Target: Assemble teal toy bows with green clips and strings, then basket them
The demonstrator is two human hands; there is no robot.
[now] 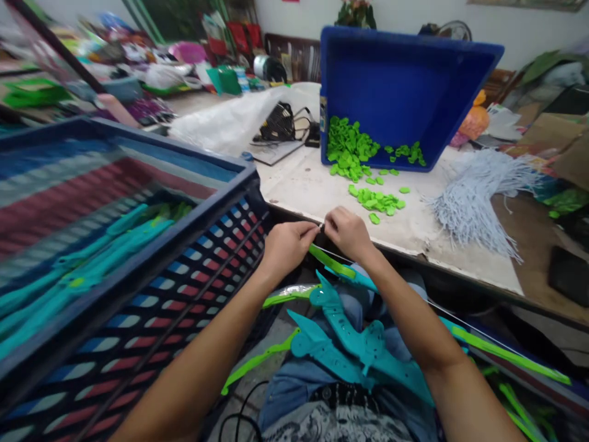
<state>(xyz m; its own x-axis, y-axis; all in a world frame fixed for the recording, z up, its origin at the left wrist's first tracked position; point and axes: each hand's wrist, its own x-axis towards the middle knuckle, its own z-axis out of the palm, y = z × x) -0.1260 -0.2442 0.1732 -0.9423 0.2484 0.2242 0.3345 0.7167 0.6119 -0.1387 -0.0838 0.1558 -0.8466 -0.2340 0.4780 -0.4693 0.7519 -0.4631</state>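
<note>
My left hand (288,247) and my right hand (348,232) meet fingertip to fingertip above my lap, beside the table edge. Both are closed in a pinch, with a small bit of white string (321,226) showing between them. A teal and green toy bow (338,264) lies under my right forearm, its thin string running along it to the lower right. More teal plastic pieces with green arms, like toy crossbows (331,356), rest on my lap.
A blue crate (391,80) lies tipped on the table, with green plastic clips (347,144) spilling out. A bundle of pale strings (478,196) lies on the right. Left of me stands a dark blue basket (193,153) holding teal parts (92,264). A black cable (239,417) hangs below.
</note>
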